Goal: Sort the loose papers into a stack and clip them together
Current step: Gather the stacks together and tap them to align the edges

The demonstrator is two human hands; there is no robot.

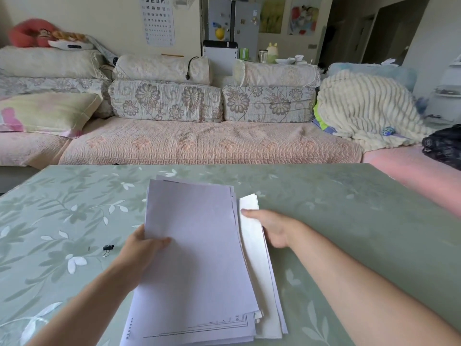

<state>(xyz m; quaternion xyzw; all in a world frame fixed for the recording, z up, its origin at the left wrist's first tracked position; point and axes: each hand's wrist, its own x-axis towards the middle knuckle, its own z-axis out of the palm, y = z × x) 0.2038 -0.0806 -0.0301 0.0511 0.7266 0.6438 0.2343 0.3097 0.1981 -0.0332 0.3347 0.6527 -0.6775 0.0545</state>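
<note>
Papers (197, 245) mostly gathered on the bench (349, 221) but not squared: white sheets stick out on the stack's right and the near corners are fanned. Left grip (143, 248) pinches the stack's left edge, thumb on top. Right grip (272, 228) is wide, fingers straight against the right edge. Binder clip (108, 248) lies unused left of the stack. Remaining: square up, clip.

I count one loose pile of papers (197, 245), one binder clip (108, 248), and two hands: left hand (142, 248), right hand (274, 228).
</note>
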